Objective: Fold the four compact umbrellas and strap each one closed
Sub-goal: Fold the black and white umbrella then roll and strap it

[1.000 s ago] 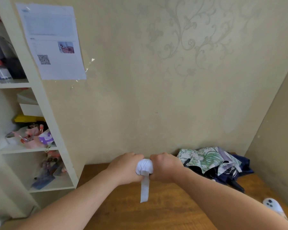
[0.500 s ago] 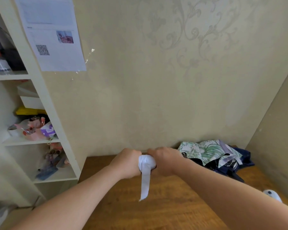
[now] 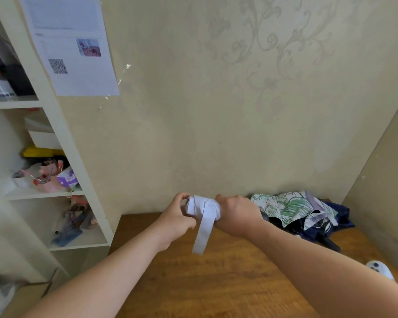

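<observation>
A white umbrella [image 3: 203, 208], folded into a short bundle, is held up above the wooden table [image 3: 216, 283], between the two hands and close to the wall. The left hand [image 3: 176, 216] is at its left end, fingers curled round that end with the fingertips at the top of the bundle. The right hand [image 3: 236, 213] grips the right end, fingers wrapped over it so that part of the umbrella is hidden inside the fist. A white strap [image 3: 202, 235] comes over the front of the bundle and hangs loose below it, its free end dangling above the table (not fastened to anything that can be seen).

Just right of the right hand, against the wall, lies a heap of other umbrellas [image 3: 294, 212]: one with a green leaf print on top, dark blue cloth beneath. A white controller [image 3: 379, 269] lies near the table's right edge. A white shelf [image 3: 62, 143] stands at the left, with a printed sheet [image 3: 74, 42] taped to its side.
</observation>
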Available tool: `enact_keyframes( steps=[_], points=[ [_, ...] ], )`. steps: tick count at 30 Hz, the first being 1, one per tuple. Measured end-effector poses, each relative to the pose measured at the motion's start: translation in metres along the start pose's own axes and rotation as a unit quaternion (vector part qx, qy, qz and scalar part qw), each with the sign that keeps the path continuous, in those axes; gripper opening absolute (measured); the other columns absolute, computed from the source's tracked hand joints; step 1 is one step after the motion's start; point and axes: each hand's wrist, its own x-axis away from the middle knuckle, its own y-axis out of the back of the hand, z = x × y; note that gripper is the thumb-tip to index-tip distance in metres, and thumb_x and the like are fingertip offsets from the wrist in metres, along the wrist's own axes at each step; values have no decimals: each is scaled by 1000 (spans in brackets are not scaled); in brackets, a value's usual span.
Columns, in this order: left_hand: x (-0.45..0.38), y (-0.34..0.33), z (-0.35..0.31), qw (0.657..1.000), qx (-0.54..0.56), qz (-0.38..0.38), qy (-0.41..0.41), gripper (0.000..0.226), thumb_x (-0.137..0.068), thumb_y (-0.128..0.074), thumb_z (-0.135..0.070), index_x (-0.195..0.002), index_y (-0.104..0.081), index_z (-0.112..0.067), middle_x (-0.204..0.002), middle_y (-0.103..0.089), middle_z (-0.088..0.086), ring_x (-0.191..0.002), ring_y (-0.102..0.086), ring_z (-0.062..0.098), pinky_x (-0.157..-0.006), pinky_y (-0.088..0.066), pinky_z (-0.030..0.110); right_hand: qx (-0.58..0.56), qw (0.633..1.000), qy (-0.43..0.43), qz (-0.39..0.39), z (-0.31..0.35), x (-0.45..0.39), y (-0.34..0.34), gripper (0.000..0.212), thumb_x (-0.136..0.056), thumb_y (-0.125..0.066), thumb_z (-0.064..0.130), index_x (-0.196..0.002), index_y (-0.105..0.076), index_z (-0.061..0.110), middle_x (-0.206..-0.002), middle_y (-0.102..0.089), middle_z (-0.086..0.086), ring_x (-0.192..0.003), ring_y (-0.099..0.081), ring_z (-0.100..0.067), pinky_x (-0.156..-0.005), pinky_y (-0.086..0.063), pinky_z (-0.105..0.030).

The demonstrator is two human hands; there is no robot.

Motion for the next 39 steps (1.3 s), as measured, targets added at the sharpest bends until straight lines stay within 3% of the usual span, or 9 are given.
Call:
enact_keyframes(
  steps=[3, 6, 9, 17, 20, 23, 28, 32, 39],
  points=[
    [5, -6, 6, 991, 129, 9, 45, 60, -69, -64, -17, -127, -58, -30, -123, -70, 7, -113, -60, 22, -100, -46, 40, -40, 999, -29, 1, -2, 2, 2, 28, -87, -59, 49, -91, -46, 25, -76, -56, 5, -71, -60, -27, -56, -44, -32],
    [14, -13, 10, 992, 119, 39, 24, 29, -97, -65, -35, -123, -68, -21, -114, -76, 1, -109, -66, 19, -98, -47, 35, -83, 995, -56, 4, -3, 2, 7, 28, -88, -59, 51, -89, -49, 26, -81, -61, 6, -74, -61, -23, -59, -46, -32],
    [21, -19, 14, 991, 114, 73, 10, 37, -111, -47, -44, -117, -75, -20, -110, -78, -9, -109, -69, 12, -100, -47, 28, -120, 990, -78, 6, -5, 1, 10, 28, -86, -59, 52, -84, -47, 27, -79, -62, 7, -74, -62, -20, -63, -52, -35],
    [28, -23, 7, 996, 55, 16, -66, 22, -109, -58, -29, -94, -72, -23, -82, -75, 4, -80, -63, 15, -80, -49, 32, -134, 982, -128, 19, -14, 2, 13, 29, -87, -56, 54, -87, -51, 26, -80, -65, 7, -71, -63, -15, -62, -52, -34],
    [27, -21, 1, 993, 87, 17, -82, 20, -108, -58, -23, -95, -67, -10, -66, -55, 9, -61, -49, 16, -63, -43, 29, -152, 977, -145, 29, -15, -2, 15, 31, -87, -55, 57, -86, -52, 25, -81, -65, 7, -72, -62, -13, -65, -53, -35],
    [21, -19, -1, 991, 114, 15, -74, 20, -108, -59, -17, -92, -63, -6, -71, -39, 7, -56, -34, 15, -54, -30, 28, -212, 963, -164, 27, -9, -3, 22, 32, -89, -57, 53, -88, -55, 21, -83, -67, 4, -75, -64, -16, -67, -53, -37],
    [17, -9, 2, 996, 71, 1, -59, 17, -108, -60, -24, -102, -72, -13, -72, -47, -2, -58, -41, 12, -56, -37, 27, -319, 936, -149, 28, 2, 1, 36, 40, -77, -66, 55, -89, -58, 18, -81, -68, 4, -69, -59, -16, -60, -46, -30],
    [7, 1, 4, 996, 64, -15, -60, 17, -107, -61, -23, -102, -74, -13, -75, -48, -2, -56, -41, 12, -54, -35, 27, -457, 872, -136, 105, 17, 5, 36, 27, -77, -68, 41, -80, -50, 22, -69, -44, 0, -61, -31, -21, -52, -30, -31],
    [1, 11, -6, 995, 35, -31, -88, 14, -106, -63, -19, -105, -73, -27, -88, -71, -8, -60, -51, 10, -59, -45, 27, -585, 740, -152, 294, 34, 9, 37, 10, -69, -64, 23, -62, -56, 26, -61, -43, 2, -48, -21, -14, -48, -16, -20]
  ],
)
